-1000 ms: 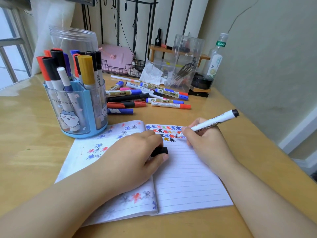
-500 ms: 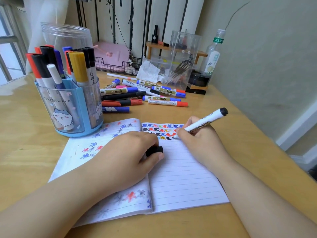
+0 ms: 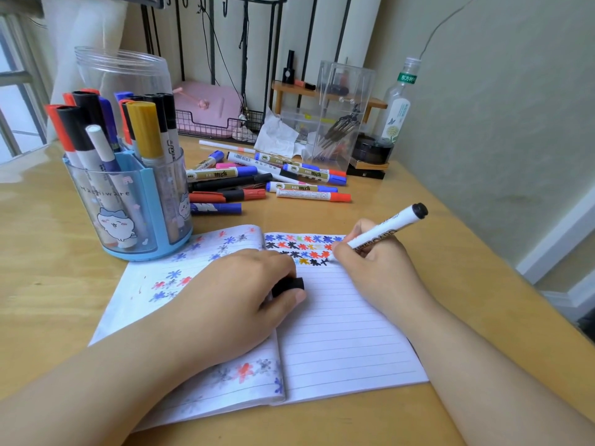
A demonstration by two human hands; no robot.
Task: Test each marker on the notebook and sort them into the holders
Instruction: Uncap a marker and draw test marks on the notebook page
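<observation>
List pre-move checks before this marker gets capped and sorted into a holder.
1. Marker gripped: right hand holds white black-ended marker. Ok.
2. Ink works: fresh black mark at tip on notebook. Ok.
3. Cap at hand: left hand holds black cap. Ok.
4. Notebook pinned by left hand. Ok.
5. Free slot in blue holder: crowded. Cannot tell.
</observation>
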